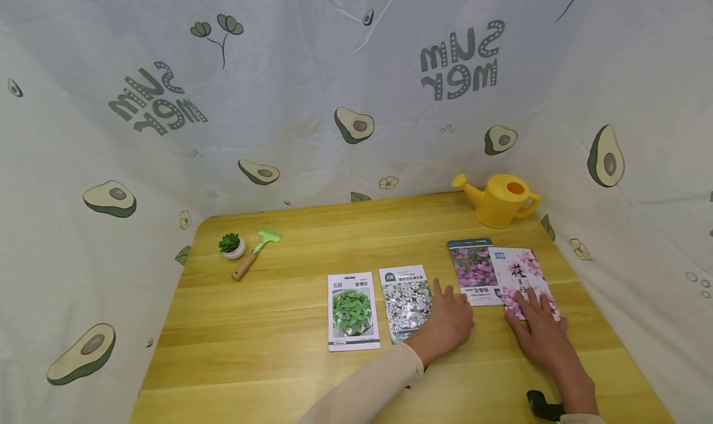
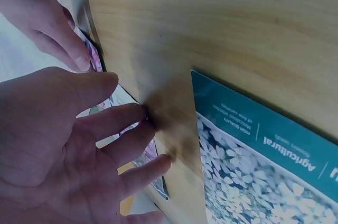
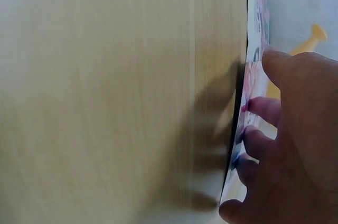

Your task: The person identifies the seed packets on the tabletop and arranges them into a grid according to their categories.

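The right hand (image 1: 543,334) rests with spread fingers on the lower part of a pink blossom packet (image 1: 518,278), which overlaps the right side of a purple flower packet (image 1: 476,269). In the right wrist view its fingertips touch the packet (image 3: 256,81) near its edge. The left hand (image 1: 448,319) is between the white flower packet (image 1: 406,297) and the purple one, fingers loosely extended, holding nothing. In the left wrist view the left hand (image 2: 79,139) is beside the white flower packet (image 2: 253,176). Left of that lies a green herb packet (image 1: 352,343).
A yellow watering can (image 1: 496,204) stands at the back right of the wooden table (image 1: 250,343). A small potted succulent (image 1: 231,246) and a green hand rake with a wooden handle (image 1: 245,266) are at the back left. A black object (image 1: 540,405) is near the right wrist.
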`<state>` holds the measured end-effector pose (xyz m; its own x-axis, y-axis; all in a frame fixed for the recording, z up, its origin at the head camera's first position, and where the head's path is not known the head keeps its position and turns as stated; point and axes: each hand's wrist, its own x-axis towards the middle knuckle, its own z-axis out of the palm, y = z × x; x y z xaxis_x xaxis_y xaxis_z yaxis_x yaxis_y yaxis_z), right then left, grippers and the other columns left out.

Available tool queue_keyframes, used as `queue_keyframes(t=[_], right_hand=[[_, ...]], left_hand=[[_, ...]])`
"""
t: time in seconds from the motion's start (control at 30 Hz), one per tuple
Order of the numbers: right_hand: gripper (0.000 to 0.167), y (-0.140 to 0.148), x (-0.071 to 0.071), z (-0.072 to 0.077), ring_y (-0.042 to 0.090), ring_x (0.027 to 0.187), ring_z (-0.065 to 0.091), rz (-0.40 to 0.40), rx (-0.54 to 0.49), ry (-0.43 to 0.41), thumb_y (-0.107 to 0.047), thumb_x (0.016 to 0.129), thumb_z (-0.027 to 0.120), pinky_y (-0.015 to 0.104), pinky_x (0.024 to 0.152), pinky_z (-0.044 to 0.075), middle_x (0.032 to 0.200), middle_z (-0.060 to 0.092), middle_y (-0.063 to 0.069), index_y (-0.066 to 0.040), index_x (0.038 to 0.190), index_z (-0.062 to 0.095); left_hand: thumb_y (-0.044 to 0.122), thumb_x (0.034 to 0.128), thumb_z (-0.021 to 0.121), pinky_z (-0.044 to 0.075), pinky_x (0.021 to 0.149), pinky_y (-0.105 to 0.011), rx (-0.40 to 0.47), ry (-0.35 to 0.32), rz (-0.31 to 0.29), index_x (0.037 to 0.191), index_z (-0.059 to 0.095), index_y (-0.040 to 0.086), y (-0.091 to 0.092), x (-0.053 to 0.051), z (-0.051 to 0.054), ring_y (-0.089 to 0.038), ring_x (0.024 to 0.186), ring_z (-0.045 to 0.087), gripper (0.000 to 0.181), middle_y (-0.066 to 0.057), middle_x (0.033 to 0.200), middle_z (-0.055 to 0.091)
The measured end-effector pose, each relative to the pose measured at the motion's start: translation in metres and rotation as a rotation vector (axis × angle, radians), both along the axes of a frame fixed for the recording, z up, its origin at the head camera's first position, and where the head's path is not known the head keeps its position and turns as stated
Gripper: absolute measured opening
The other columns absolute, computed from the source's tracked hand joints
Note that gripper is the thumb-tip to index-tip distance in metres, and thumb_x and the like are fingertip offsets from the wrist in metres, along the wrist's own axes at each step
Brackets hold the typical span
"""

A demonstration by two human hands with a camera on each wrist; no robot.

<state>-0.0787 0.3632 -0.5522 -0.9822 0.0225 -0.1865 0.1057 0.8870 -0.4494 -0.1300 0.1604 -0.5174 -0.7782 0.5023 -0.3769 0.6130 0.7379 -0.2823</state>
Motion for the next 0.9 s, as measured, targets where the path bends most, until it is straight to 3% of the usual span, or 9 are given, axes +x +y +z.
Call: queue_keyframes(t=[0.4, 0.7, 0.9], right_hand=[[0.081, 0.006, 0.008, -0.003, 0.063, 0.156, -0.011, -0.026, 0.001, -0.033, -0.051, 0.116, 0.035, 0.093, 0.109, -0.005, 0.169, 0.002, 0.042, 0.014, 0.163, 0.021], [0.081, 0.007, 0.009, -0.001, 0.063, 0.156, -0.013, -0.026, -0.003, -0.021, -0.050, 0.117, 0.034, 0.093, 0.110, -0.006, 0.169, 0.000, 0.042, 0.015, 0.163, 0.019], [0.079, 0.005, 0.007, -0.002, 0.063, 0.156, -0.011, -0.027, 0.010, -0.007, -0.047, 0.117, 0.037, 0.092, 0.112, -0.003, 0.169, 0.002, 0.042, 0.014, 0.163, 0.020]], left_hand=[[0.073, 0.1059, 0.042, 0.019, 0.134, -0.051, 0.028, 0.010, 0.017, 0.154, 0.051, 0.054, -0.012, -0.001, -0.004, -0.008, 0.160, 0.030, 0.053, 0.035, 0.163, 0.039], [0.083, 0.0991, 0.046, 0.014, 0.134, -0.055, 0.087, 0.077, 0.019, 0.148, 0.059, 0.050, -0.009, 0.000, -0.011, -0.011, 0.157, 0.035, 0.060, 0.031, 0.160, 0.046], [0.085, 0.0998, 0.039, 0.014, 0.134, -0.056, 0.079, 0.093, 0.034, 0.151, 0.058, 0.050, -0.005, -0.005, -0.012, -0.013, 0.159, 0.033, 0.064, 0.029, 0.162, 0.045]])
